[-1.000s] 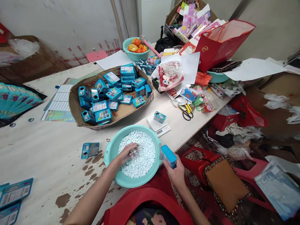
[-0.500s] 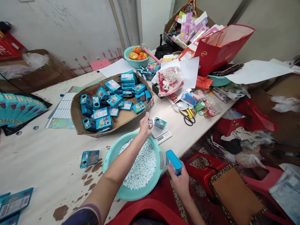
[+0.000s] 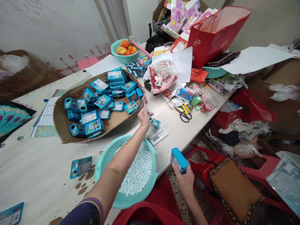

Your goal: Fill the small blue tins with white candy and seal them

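Note:
My left hand point(image 3: 144, 116) is closed around a few small white candies, held over the near side of an open blue tin point(image 3: 155, 123). That tin stands on a small digital scale point(image 3: 159, 137). My left forearm crosses above a turquoise basin point(image 3: 100, 164) of white candies point(image 3: 138, 168). Out past the table's front edge, my right hand point(image 3: 185, 179) grips a second blue tin point(image 3: 179, 160), held tilted with its fingers round the lower part. Beyond the basin, a cut-down cardboard box point(image 3: 122, 125) contains several blue tins point(image 3: 93, 117).
A flat blue package point(image 3: 81, 167) lies left of the basin. Scissors point(image 3: 185, 116), tape rolls point(image 3: 196, 100) and wrapped toys clutter the right side. A red paper bag point(image 3: 211, 40) stands behind, with a bowl of orange toys point(image 3: 126, 57) farther left. Red stools point(image 3: 203, 156) stand beside the table.
My left hand has moved from beside the tin on the scale to over it. My right hand still holds its tin, now slightly farther right. The whole view has shifted a little.

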`<state>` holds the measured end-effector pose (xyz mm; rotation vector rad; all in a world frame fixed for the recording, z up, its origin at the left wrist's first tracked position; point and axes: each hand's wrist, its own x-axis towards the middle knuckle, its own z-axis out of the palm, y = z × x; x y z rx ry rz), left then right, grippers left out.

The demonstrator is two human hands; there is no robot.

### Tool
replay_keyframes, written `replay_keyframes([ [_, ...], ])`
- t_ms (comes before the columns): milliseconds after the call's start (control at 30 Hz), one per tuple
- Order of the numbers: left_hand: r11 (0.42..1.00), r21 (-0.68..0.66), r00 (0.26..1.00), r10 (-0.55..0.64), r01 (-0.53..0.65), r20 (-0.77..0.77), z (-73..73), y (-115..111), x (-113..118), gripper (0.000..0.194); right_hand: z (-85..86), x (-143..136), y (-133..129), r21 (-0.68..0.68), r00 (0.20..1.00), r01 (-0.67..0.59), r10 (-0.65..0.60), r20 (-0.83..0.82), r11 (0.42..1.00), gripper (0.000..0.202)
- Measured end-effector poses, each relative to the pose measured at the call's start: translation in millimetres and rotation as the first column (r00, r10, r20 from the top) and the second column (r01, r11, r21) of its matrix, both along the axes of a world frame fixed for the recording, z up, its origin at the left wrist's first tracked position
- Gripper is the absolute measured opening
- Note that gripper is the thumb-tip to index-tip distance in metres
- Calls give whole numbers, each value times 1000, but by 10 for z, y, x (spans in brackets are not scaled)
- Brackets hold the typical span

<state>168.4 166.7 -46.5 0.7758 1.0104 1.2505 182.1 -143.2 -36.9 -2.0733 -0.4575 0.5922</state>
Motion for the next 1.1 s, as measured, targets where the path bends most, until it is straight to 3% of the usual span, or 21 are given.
replay_keyframes([
  [367,996,-61,998,-67,68,21,60,6,-38,47,-186,100,-24,0,997,55,-55,-47,999,42],
  [567,999,-39,999,-30,32,38,178,-36,-313,42,-583,332,-40,42,982,181,-179,-52,983,45],
  [667,996,-83,1000,-19,18,-19,213,-145,-588,40,-815,502,27,139,944,298,-270,-192,944,48],
  [800,994,-106,992,-17,4,-123,209,-398,-948,37,-988,665,190,269,885,392,-280,-373,880,48],
  [867,995,-85,974,-74,57,-214,190,-594,-1028,33,-1024,683,257,294,880,403,-279,-385,866,49],
  [900,987,-75,947,-155,140,-282,172,-712,-1021,30,-1037,679,276,295,878,410,-286,-383,863,48],
  [933,961,-64,889,-274,270,-368,145,-842,-977,26,-1050,667,284,291,875,421,-300,-381,859,48],
  [967,898,-59,781,-411,437,-471,107,-979,-895,21,-1063,652,280,286,870,436,-318,-378,853,47],
  [1000,786,-69,608,-528,615,-593,58,-1118,-775,15,-1076,636,264,282,863,456,-341,-373,844,47],
  [1033,628,-97,382,-581,772,-719,-3,-1254,-623,9,-1086,621,238,282,855,477,-366,-367,832,47],
  [1067,457,-155,143,-552,876,-821,-71,-1380,-448,7,-1092,609,202,282,846,500,-393,-361,818,47],
  [1100,326,-250,-77,-461,912,-884,-144,-1489,-261,14,-1093,603,157,283,837,520,-415,-356,806,48],
])
